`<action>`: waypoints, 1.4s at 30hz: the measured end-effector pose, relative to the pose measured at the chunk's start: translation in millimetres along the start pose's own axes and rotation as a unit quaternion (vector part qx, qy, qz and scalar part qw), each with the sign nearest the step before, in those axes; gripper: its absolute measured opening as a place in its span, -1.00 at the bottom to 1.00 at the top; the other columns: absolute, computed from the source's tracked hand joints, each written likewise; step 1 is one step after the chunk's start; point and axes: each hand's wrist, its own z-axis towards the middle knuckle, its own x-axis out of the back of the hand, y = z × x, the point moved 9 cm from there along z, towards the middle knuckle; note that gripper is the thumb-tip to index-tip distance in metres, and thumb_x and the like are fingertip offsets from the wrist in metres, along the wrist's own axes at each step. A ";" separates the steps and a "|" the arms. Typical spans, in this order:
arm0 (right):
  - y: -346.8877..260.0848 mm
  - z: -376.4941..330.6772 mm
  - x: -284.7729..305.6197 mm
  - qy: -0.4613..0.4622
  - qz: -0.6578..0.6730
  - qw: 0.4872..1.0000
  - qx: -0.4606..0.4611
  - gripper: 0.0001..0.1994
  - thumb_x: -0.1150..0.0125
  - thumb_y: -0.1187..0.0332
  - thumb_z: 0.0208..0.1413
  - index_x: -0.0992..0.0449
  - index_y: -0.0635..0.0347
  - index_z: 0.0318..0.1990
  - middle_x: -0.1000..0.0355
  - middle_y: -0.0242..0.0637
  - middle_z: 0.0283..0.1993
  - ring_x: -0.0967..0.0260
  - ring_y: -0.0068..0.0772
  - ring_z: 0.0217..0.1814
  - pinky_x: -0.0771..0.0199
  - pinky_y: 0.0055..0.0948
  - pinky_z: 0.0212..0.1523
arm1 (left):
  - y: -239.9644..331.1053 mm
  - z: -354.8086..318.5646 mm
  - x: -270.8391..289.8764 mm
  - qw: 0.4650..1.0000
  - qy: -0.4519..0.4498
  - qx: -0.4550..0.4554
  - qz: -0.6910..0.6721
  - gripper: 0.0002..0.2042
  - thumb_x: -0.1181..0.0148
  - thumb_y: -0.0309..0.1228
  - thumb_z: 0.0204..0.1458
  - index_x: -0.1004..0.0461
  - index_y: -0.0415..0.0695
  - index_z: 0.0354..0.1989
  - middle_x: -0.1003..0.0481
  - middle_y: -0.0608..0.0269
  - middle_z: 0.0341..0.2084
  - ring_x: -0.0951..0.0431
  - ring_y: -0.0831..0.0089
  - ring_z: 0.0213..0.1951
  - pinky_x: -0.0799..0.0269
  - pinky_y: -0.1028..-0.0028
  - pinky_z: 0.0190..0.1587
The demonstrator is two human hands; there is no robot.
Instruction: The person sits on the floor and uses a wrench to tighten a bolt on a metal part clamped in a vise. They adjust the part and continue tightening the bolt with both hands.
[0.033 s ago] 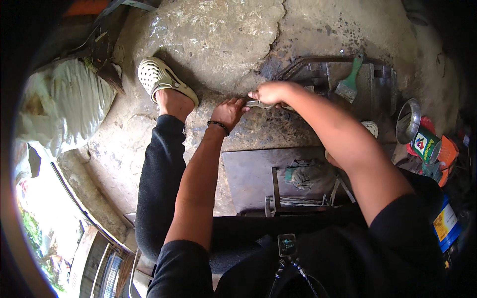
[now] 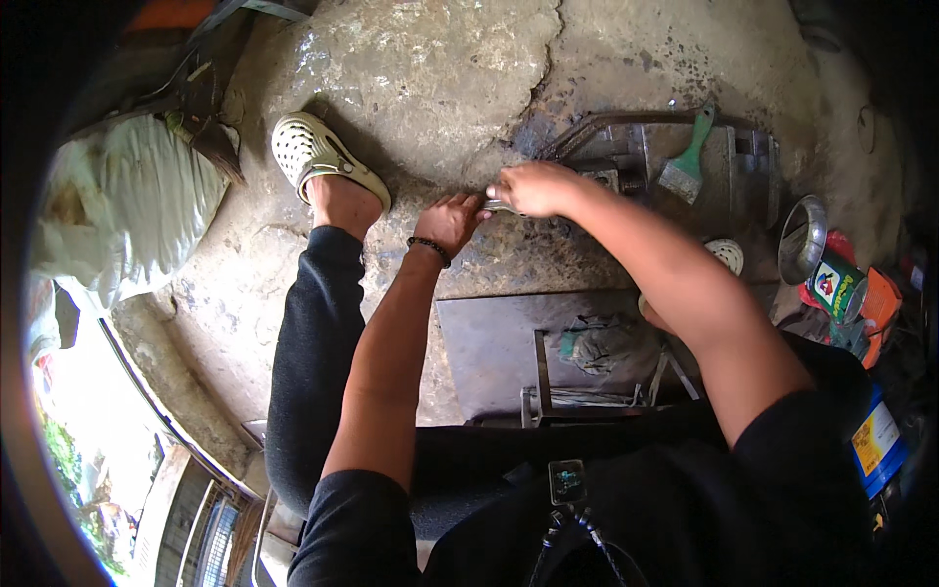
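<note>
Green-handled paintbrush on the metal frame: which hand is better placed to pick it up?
Right, probably. The right hand lies nearer the green-handled paintbrush, on the same side; the left hand sits farther away, and both touch a small metal piece.

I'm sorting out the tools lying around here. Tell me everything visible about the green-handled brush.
The green-handled brush is a flat paintbrush with a slim green handle, a grey metal-looking band and short, pale, worn bristles. It lies slanted on a grey metal frame on the cracked concrete ground, handle pointing up and away, bristles toward the person. Nothing holds it: the right hand and the left hand are apart from it, to its left, closed around a small metal piece.
</note>
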 end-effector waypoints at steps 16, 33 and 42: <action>-11.6 -0.3 8.7 0.005 -0.057 0.991 0.123 -0.43 -0.08 -0.11 0.26 -0.56 0.37 -0.30 -0.53 0.06 -0.39 -0.54 -0.03 -0.31 -0.50 -0.11 -0.29 | -7.6 -12.2 2.5 0.995 0.022 0.075 -0.055 -0.54 0.01 0.07 0.25 -0.54 -0.14 -0.25 -0.58 0.04 -0.53 -0.61 0.02 -0.38 -0.50 0.14 -0.32; -31.8 -53.7 -5.2 0.289 -0.198 0.929 0.118 -0.57 -0.22 0.21 0.14 -0.43 0.20 0.13 -0.33 0.01 0.16 -0.34 -0.04 0.22 -0.35 -0.02 0.18 | -11.2 -38.2 -20.9 0.935 -0.113 0.212 -0.262 -0.29 0.16 0.28 0.24 -0.45 -0.23 -0.54 -0.39 0.26 -0.67 -0.37 0.43 -0.51 -0.34 0.34 -0.37; -16.4 -19.7 -3.3 0.074 -0.105 0.991 0.036 -0.75 -0.14 0.39 -0.02 -0.60 0.30 -0.21 -0.54 0.06 -0.19 -0.56 0.00 -0.12 -0.54 -0.09 -0.04 | -10.1 -31.1 2.0 0.891 -0.277 0.276 -0.231 -0.31 0.18 0.26 0.24 -0.55 -0.20 -0.42 -0.51 0.17 -0.61 -0.51 0.21 -0.49 -0.40 0.22 -0.34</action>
